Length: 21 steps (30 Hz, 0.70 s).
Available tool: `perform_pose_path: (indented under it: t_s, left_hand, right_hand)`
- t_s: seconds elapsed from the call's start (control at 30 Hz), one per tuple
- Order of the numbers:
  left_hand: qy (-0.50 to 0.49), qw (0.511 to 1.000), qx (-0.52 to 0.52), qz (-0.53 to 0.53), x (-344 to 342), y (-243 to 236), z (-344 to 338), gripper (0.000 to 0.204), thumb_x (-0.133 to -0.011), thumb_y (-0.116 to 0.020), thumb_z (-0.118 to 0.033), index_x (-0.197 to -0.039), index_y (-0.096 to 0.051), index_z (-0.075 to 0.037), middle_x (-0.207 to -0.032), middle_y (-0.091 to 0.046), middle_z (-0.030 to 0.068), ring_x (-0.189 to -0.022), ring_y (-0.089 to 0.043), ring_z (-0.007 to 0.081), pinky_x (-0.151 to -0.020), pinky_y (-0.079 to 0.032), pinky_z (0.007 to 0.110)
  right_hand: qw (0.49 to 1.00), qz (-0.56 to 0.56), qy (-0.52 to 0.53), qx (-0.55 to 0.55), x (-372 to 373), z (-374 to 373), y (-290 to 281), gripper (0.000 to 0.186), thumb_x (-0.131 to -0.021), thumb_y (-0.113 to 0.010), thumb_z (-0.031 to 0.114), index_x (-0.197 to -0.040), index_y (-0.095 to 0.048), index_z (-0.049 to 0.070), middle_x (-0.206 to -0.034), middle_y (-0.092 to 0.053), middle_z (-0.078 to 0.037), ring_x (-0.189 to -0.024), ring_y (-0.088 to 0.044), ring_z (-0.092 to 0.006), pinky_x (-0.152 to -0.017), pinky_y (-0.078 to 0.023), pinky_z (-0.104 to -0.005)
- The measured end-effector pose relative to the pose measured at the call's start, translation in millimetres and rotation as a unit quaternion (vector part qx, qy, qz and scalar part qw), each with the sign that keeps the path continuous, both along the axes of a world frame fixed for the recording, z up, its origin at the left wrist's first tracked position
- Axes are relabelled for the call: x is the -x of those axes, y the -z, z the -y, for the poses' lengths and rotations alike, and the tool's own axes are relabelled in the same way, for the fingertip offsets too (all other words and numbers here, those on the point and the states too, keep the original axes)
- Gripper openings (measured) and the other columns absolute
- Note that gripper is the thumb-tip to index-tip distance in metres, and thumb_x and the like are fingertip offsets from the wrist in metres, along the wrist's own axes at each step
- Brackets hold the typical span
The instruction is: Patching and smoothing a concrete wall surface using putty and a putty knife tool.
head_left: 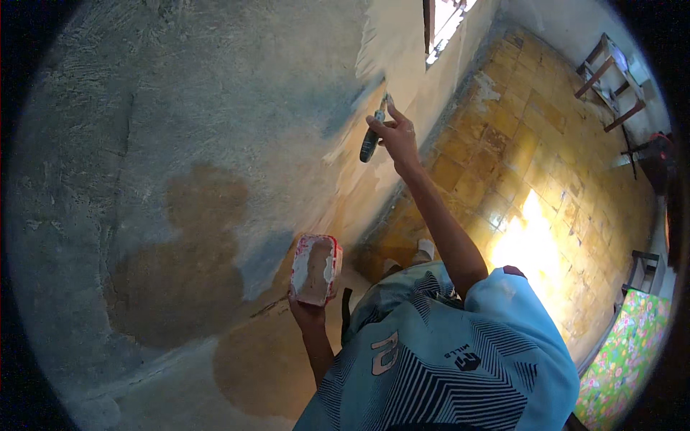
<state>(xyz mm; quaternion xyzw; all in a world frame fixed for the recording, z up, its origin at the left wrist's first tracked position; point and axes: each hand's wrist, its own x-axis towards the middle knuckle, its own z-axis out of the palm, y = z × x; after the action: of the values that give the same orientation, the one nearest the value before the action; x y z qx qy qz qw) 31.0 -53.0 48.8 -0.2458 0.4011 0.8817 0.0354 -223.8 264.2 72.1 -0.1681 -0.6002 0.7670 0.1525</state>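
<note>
My right hand (397, 136) reaches out to the wall and grips a putty knife (369, 144), its dark handle pointing down and toward me. The tool's upper end is at the wall, partly covered by my fingers. Lower down, my left hand (307, 313) is closed round the bottom end of a rectangular tub (315, 269). That tub is white and red with smears on its rim, and pale filler coats its inside. Over the wall (266, 86), a rough grey surface meets a smoother, pale coated stretch near the knife.
Yellow-brown floor tiles (496, 154) spread to the right, with a bright sunlit patch. A window (447, 25) opens in the wall at the top. Wooden furniture (611, 79) stands far right, and a flowered green cloth (624, 330) hangs at lower right.
</note>
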Motion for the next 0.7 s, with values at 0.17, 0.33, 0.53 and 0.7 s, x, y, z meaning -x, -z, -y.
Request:
perform_pose_path:
  t_s: [0.17,0.33,0.53,0.7]
  left_hand:
    - [-0.028,0.999,-0.036,-0.005,-3,11,8,0.058,-0.095,-0.044,-0.039,-0.143,-0.035,-0.008,-0.139,-0.046,0.0165,-0.123,-0.051,0.0353,-0.089,-0.053,0.057]
    - [0.008,1.0,-0.021,-0.001,-3,-6,-1,0.063,-0.092,-0.05,-0.042,-0.143,-0.035,-0.008,-0.138,-0.046,0.0166,-0.123,-0.05,0.0359,-0.093,-0.051,0.056]
    - [-0.017,0.999,0.035,0.016,-6,13,13,0.066,-0.091,-0.051,-0.044,-0.143,-0.034,-0.008,-0.139,-0.045,0.0158,-0.128,-0.046,0.0347,-0.098,-0.047,0.055]
    - [-0.01,0.996,0.092,0.003,0,11,9,0.067,-0.091,-0.05,-0.045,-0.144,-0.033,-0.007,-0.14,-0.045,0.0156,-0.127,-0.047,0.0346,-0.094,-0.05,0.054]
  right_hand:
    - [0.999,0.009,-0.03,-0.015,-13,53,-3,0.049,-0.081,-0.075,0.033,-0.11,-0.065,-0.004,-0.066,-0.064,-0.008,-0.062,-0.06,-0.012,-0.057,-0.047,-0.0312]
    - [0.989,-0.004,-0.12,0.081,-91,119,-12,0.074,-0.081,-0.077,0.028,-0.134,-0.043,-0.012,-0.075,-0.065,-0.006,-0.071,-0.06,-0.0107,-0.064,-0.049,-0.0275]
    - [0.999,0.011,-0.035,0.0,-1,14,1,0.071,-0.082,-0.075,0.028,-0.132,-0.046,-0.012,-0.073,-0.064,-0.007,-0.07,-0.06,-0.0114,-0.062,-0.047,-0.0265]
    - [0.986,0.047,-0.04,-0.154,-16,71,28,0.055,-0.079,-0.076,0.038,-0.111,-0.063,-0.005,-0.075,-0.066,-0.013,-0.065,-0.062,-0.0164,-0.061,-0.051,-0.0351]
